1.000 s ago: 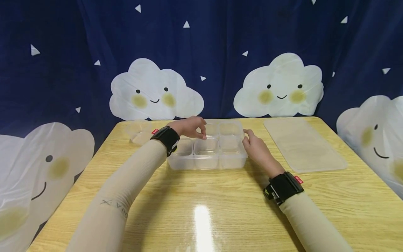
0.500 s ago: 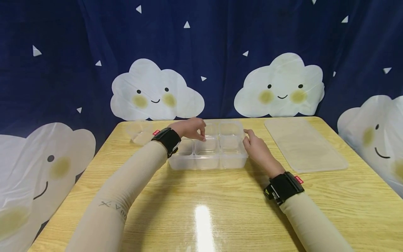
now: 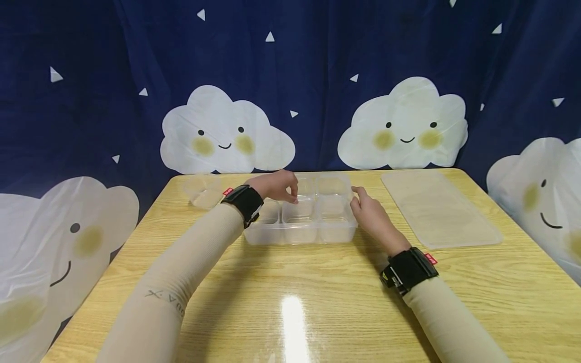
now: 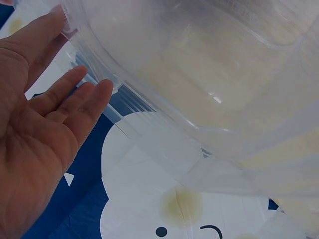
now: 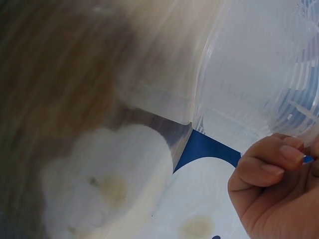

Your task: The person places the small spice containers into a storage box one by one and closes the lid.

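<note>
A clear plastic storage box (image 3: 300, 234) stands lengthwise near the table's back edge, its inside split into several clear compartments. Over its middle, my left hand (image 3: 274, 185) reaches down and pinches the top edge of a clear inner bin (image 3: 299, 212) between thumb and index finger. From the left wrist view, the other left fingers (image 4: 82, 107) spread loosely beside that clear wall. My right hand (image 3: 371, 214) grips the box's right end. The right wrist view shows its curled fingers (image 5: 269, 167) against the ribbed clear plastic, with the thumb hidden.
A translucent flat lid (image 3: 440, 209) lies on the right of the wooden table (image 3: 254, 302). At the back left stands a small clear plastic container (image 3: 204, 191), partly behind the left wrist. A dark blue curtain (image 3: 313, 60) with cloud faces hangs right behind the table.
My left fingertips are slightly lower and further right than a second ago, along with a small shift of the head view. The right hand has not visibly moved.
</note>
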### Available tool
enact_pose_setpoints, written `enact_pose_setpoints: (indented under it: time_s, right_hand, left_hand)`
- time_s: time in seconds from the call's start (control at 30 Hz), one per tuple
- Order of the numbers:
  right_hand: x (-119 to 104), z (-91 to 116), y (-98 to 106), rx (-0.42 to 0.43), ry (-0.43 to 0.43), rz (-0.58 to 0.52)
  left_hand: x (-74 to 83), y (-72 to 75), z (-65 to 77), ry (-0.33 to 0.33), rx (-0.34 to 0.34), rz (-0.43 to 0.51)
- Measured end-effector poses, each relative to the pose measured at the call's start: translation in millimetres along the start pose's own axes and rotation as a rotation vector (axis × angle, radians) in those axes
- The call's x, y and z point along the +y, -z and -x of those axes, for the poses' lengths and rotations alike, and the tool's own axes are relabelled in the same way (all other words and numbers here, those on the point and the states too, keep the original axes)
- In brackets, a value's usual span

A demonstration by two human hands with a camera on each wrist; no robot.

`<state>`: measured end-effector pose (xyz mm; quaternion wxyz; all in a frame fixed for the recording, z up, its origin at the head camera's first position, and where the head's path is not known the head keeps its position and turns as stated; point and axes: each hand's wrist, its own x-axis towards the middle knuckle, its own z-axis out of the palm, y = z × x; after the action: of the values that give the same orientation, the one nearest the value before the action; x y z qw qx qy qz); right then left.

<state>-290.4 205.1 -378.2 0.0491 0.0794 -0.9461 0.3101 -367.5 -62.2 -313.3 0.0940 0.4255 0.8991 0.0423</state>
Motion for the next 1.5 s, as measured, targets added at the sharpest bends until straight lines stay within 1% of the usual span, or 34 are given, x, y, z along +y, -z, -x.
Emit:
enact_pose_setpoints:
  time_s: [0.2, 0.3, 0.37, 0.43, 0.5, 0.6, 0.7, 0.8, 0.9, 0.97, 1.03, 1.07, 1.13, 1.23, 1.33, 1.43, 1.5]
  right_hand:
    - [-1, 0, -2, 0.004, 0.003, 0.001]
    - [-1, 1, -2, -0.006, 0.000, -0.007]
    - [-2, 2, -2, -0.014, -0.005, -0.011]
    - [-2, 2, -1, -0.020, -0.013, -0.011]
    - [-2, 2, 0, -0.020, -0.013, -0.007]
    - [-2, 2, 3, -0.015, -0.007, 0.001]
    - [0, 2, 5, -0.015, 0.004, 0.005]
    - [1, 1, 6, -0.014, 0.012, 0.008]
    - [2, 0, 5, -0.005, 0.019, 0.014]
    - [2, -1, 4, -0.007, 0.021, 0.015]
    - [2, -2, 3, -0.007, 0.018, 0.016]
    - [2, -2, 3, -0.007, 0.017, 0.018]
    - [1, -2, 2, -0.007, 0.016, 0.017]
    - [0, -2, 1, -0.008, 0.017, 0.017]
    - [-1, -2, 2, -0.014, 0.013, 0.014]
    - [0, -2, 2, -0.014, 0.010, 0.015]
    - [-1, -1, 2, -0.013, 0.008, 0.016]
  left_hand:
    - [-1.0, -0.5, 4.3, 0.018, -0.008, -0.002]
    - [-1.0, 3.3, 10.3, 0.030, -0.003, 0.011]
    - [-1.7, 8.6, 16.9, 0.045, 0.016, 0.035]
    - [-4.3, 14.3, 25.7, 0.057, 0.057, 0.049]
    - [-8.6, 19.7, 36.6, 0.095, 0.105, 0.046]
    - [-18.7, 24.6, 55.3, 0.220, 0.180, 0.012]
    - [-30.4, 26.1, 74.5, 0.386, 0.242, -0.016]
    - [-44.3, 22.0, 94.1, 0.513, 0.304, -0.030]
    - [-60.7, 14.0, 115.0, 0.626, 0.363, -0.032]
    - [-70.3, 7.5, 129.0, 0.702, 0.381, -0.016]
    - [-77.5, 1.4, 141.8, 0.759, 0.370, 0.004]
    - [-80.4, -1.7, 147.2, 0.780, 0.352, 0.014]
    - [-83.8, -7.4, 156.6, 0.786, 0.327, 0.040]
    - [-88.4, -15.3, 165.2, 0.761, 0.304, 0.083]
    - [-93.2, -21.7, 168.1, 0.727, 0.312, 0.129]
    - [-91.4, -23.7, 168.1, 0.708, 0.326, 0.155]
    - [-89.3, -23.6, 167.0, 0.712, 0.322, 0.177]
